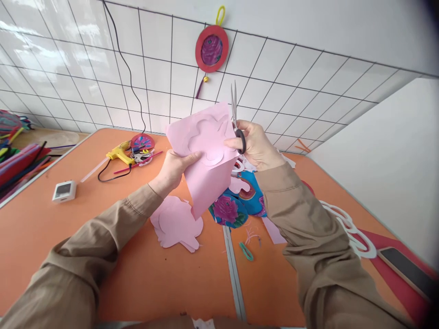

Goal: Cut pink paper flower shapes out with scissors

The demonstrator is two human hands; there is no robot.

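My left hand (pixel 173 170) grips the lower left edge of a pink paper sheet (pixel 210 185), thumb on top. Against the sheet's upper part lies a cut pink paper shape (pixel 207 139) with a wavy outline. My right hand (pixel 255 142) holds scissors (pixel 234 107) with black handles, their blades pointing up and slightly parted. That hand's thumb also presses on the pink shape at its right side. Below, cut pink paper shapes (pixel 178 224) lie stacked on the orange table. Blue floral fabric pieces (pixel 236 208) sit beneath the sheet and my right wrist.
A yellow glue gun (pixel 120 153) and a white box-shaped device (pixel 64 191) lie on the left of the orange table (pixel 137 278). White looped cutouts (pixel 350 228) and a phone (pixel 408 269) are at the right. A round red ornament (pixel 211 49) hangs on the tiled wall.
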